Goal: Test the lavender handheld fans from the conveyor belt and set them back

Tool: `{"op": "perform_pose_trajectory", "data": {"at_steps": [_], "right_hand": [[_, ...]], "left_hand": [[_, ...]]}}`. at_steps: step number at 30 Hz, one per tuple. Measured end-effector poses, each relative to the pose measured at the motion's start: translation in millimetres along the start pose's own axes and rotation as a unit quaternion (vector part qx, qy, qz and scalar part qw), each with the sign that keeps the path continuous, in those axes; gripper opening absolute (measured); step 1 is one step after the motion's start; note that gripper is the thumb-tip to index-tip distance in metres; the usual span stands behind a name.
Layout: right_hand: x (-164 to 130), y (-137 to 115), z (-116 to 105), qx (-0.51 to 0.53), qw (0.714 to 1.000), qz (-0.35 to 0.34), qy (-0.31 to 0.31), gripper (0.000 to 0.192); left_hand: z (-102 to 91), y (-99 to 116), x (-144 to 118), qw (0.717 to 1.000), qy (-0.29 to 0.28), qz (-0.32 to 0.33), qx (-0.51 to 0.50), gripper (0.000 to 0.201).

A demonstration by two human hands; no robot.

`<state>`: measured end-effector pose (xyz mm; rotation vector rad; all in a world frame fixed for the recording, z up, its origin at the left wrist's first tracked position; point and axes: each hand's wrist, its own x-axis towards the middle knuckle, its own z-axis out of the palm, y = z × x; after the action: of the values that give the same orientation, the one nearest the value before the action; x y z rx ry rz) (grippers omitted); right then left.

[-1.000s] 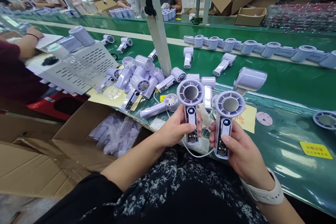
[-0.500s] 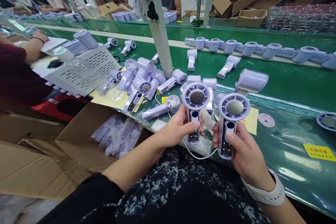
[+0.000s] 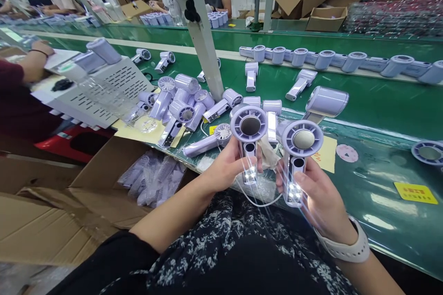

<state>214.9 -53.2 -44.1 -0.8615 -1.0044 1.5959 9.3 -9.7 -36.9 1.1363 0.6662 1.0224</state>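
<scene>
My left hand (image 3: 230,166) is wrapped round the handle of a lilac handheld fan (image 3: 249,124), its thumb lying on the front below the dark oval button. A second lilac fan (image 3: 302,138) is gripped in my right hand (image 3: 316,186), the thumb likewise on the handle front. Both fans stand upright, side by side, round heads facing me. Bright white lights shine from the exposed boards in both handles. A white cable (image 3: 258,203) curves below them. Behind my right hand another fan (image 3: 327,101) rests with its barrel sideways.
A heap of fans (image 3: 183,101) lies left of a slanted metal post (image 3: 204,50). A row of fans (image 3: 327,59) runs along the green belt. A perforated white box (image 3: 107,90) stands left, near a co-worker's arm (image 3: 38,57). An open carton (image 3: 93,166) holds wrapped lilac parts.
The boards in both fan handles, dark before, are now brightly lit. Both hands keep their hold on the fans. The whole view has shifted slightly.
</scene>
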Motion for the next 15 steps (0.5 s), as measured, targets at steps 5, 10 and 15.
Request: {"op": "perform_pose_trajectory", "data": {"at_steps": [5,10,15], "right_hand": [[1.6,6.0,-4.8,0.017,0.998,0.023,0.063,0.032],[3.2,10.7,-8.4,0.103,0.987,0.093,0.079,0.041],[0.3,2.6,0.9,0.125,0.986,0.083,0.066,0.038]], "left_hand": [[3.8,-6.9,1.4,0.997,0.07,-0.037,-0.004,0.05],[11.2,-12.5,2.4,0.993,0.09,-0.07,-0.039,0.063],[16.5,-10.6,-2.4,0.993,0.044,-0.063,-0.091,0.048]]}}
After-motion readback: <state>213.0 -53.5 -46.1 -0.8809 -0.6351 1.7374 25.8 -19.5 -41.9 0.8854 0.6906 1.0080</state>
